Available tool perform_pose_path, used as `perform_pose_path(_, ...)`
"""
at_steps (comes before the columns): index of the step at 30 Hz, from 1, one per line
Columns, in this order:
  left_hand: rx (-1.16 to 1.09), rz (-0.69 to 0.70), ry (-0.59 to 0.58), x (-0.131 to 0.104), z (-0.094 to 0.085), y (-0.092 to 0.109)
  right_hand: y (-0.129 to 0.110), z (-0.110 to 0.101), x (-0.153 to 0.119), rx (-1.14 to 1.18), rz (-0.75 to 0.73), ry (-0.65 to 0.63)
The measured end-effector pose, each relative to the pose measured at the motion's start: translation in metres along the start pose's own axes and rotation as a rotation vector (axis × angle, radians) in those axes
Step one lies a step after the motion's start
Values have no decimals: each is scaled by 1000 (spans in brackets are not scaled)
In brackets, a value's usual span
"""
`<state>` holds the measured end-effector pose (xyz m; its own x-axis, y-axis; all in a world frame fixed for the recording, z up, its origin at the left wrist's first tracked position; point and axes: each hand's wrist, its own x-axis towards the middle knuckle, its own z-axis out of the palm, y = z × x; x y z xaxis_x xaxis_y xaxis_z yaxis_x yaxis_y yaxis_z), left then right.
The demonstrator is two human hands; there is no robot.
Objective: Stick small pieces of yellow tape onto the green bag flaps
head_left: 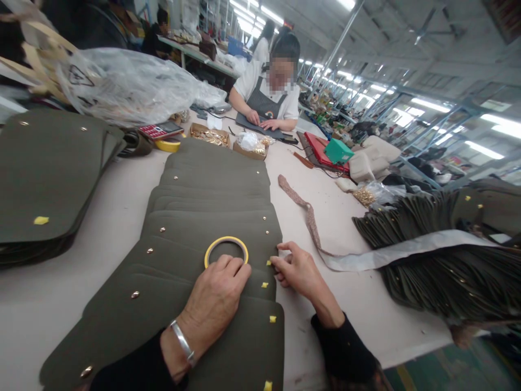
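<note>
Several olive-green panels (187, 231) lie overlapped on a pale table (126, 195), where the left hand (215, 293) grips the near rim of a yellow-edged tape roll (226, 239) and the right hand (299, 271) curls its fingers at the panels' right edge, its hold impossible to tell. The roll looks light and firm, best taken by its rim; the panels seem thin, pliant, best lifted by their edges. Smooth, matte and round-cornered, they bear shiny studs (135, 295) and yellow tabs (265, 285).
</note>
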<state>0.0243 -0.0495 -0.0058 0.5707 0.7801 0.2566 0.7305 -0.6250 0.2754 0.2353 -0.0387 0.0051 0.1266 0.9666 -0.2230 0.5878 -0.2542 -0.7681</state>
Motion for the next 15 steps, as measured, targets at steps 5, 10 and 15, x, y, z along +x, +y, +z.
perform_pose_path(5, 81, -10, 11, 7, 0, 0, 0, -8, -11, -400, -530, 30)
perform_pose_path(10, 134, 15, 64, 17, 0, -4, -4, 3, -7, -583, -531, -26)
perform_pose_path(15, 11, 62, 210, 18, -5, -11, -8, 8, -3, -481, -317, 24)
